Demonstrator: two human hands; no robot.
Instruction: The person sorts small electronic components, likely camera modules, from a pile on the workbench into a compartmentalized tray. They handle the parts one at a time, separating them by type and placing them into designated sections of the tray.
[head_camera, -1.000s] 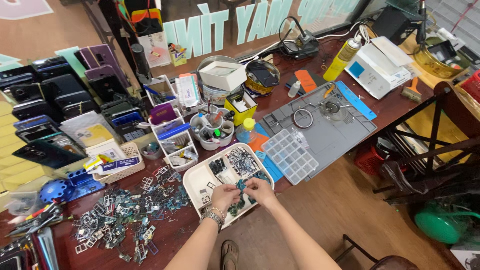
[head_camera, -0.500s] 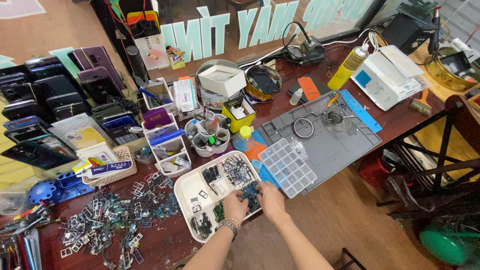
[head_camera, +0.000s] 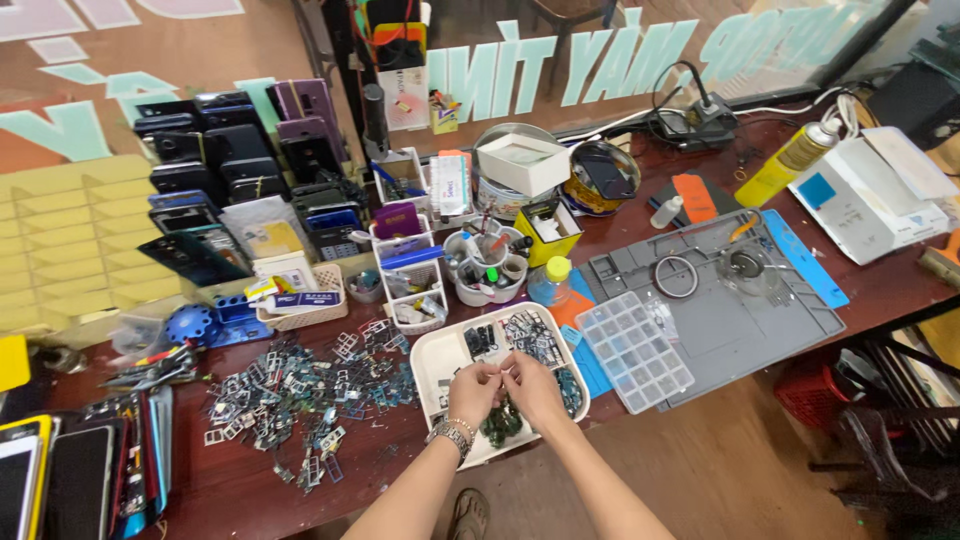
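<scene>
My left hand (head_camera: 472, 390), with a metal watch on its wrist, and my right hand (head_camera: 535, 388) are held together over a white tray (head_camera: 432, 358) at the near edge of the table. The fingertips of both hands pinch one small part between them; it is too small to tell what it is. The tray holds groups of small dark and metal phone parts (head_camera: 522, 335) under and behind my hands. A wide scatter of small metal frames (head_camera: 300, 395) lies on the wooden tabletop to the left of the tray.
A clear compartment box (head_camera: 635, 350) lies on a grey work mat (head_camera: 760, 315) to the right. Behind the tray stand cups with tools (head_camera: 485, 265), small baskets (head_camera: 410, 285) and a yellow box (head_camera: 548, 228). Phones (head_camera: 60, 480) lie at the near left; stacked phones (head_camera: 230, 170) sit far left.
My hands have risen out of the tray's parts and closed together on one small piece. The view has shifted a little, so the tray now sits nearer the centre.
</scene>
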